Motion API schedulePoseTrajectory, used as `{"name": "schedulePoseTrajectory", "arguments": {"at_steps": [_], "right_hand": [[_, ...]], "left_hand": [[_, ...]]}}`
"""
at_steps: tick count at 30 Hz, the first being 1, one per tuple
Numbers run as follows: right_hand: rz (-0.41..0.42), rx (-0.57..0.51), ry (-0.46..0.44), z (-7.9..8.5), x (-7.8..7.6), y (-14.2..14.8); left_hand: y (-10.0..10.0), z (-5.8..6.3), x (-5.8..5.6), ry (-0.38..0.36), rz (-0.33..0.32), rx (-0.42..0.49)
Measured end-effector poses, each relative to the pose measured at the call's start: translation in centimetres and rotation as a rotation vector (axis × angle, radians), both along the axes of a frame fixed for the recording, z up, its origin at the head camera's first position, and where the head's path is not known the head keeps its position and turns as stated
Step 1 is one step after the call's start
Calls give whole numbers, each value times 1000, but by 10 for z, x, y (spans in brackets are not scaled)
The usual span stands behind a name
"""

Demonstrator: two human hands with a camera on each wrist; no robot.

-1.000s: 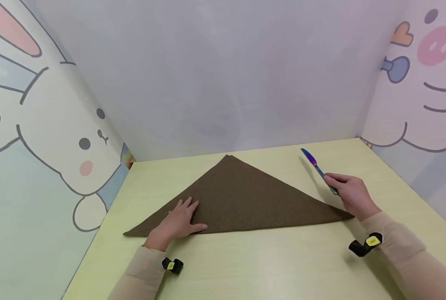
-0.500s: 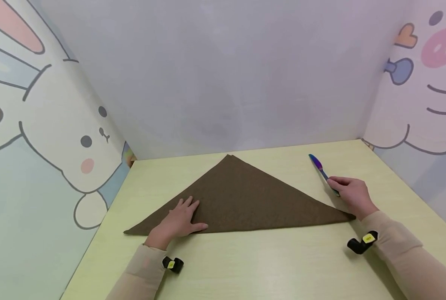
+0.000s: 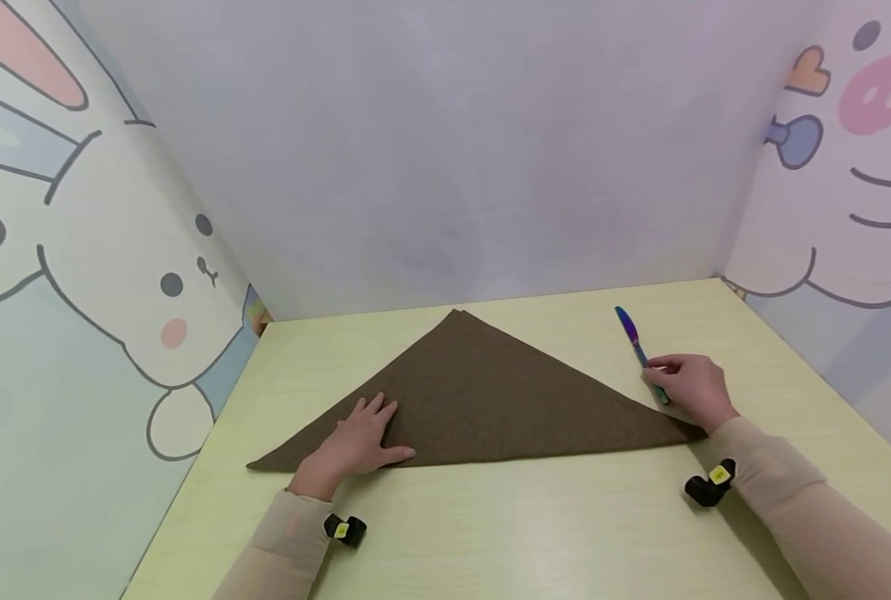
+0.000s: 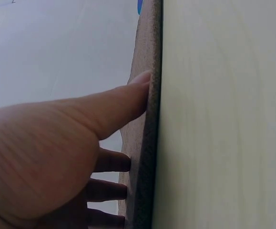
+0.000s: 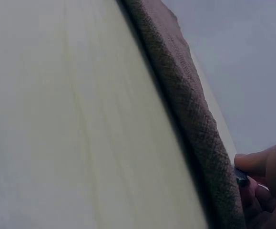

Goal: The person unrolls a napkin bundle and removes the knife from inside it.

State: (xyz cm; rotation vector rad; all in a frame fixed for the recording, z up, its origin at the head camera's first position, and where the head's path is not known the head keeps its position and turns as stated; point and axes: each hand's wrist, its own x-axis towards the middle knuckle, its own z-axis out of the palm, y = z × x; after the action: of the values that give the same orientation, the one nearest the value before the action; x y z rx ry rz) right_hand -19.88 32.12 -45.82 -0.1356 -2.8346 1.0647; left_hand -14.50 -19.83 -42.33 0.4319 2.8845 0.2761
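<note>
A brown cloth (image 3: 505, 400), folded into a triangle, lies with its peak toward the back wall. My left hand (image 3: 355, 442) rests on its left part with fingers spread; in the left wrist view the thumb (image 4: 114, 107) lies at the cloth's near edge. Beyond the cloth's right slope is a table knife (image 3: 628, 325) with a shiny blue and purple blade pointing away. My right hand (image 3: 693, 387) pinches its handle between thumb and fingers, close above the cloth's right corner. In the right wrist view, only the dark handle end (image 5: 241, 177) shows by the fingers.
A pale wooden table (image 3: 520, 525) bears the cloth. A plain grey wall (image 3: 475, 167) rises along its back edge. Side panels with a printed rabbit (image 3: 122, 275) and a printed pig (image 3: 850, 192) enclose it left and right.
My right hand has moved a little to the left and the knife has come lower, its blade turning more upright in the view. The left hand and the cloth have kept their places.
</note>
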Motion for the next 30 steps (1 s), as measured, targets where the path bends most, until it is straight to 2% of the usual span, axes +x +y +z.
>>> {"name": "schedulePoseTrajectory", "arguments": {"at_steps": [4, 19, 30], "right_hand": [[22, 51, 33, 1, 0, -2], [14, 63, 16, 3, -1, -4], [25, 72, 52, 3, 1, -4]], "left_hand": [[1, 0, 0, 1, 0, -4], [2, 0, 0, -7, 6, -11], [1, -2, 0, 6, -1, -6]]}}
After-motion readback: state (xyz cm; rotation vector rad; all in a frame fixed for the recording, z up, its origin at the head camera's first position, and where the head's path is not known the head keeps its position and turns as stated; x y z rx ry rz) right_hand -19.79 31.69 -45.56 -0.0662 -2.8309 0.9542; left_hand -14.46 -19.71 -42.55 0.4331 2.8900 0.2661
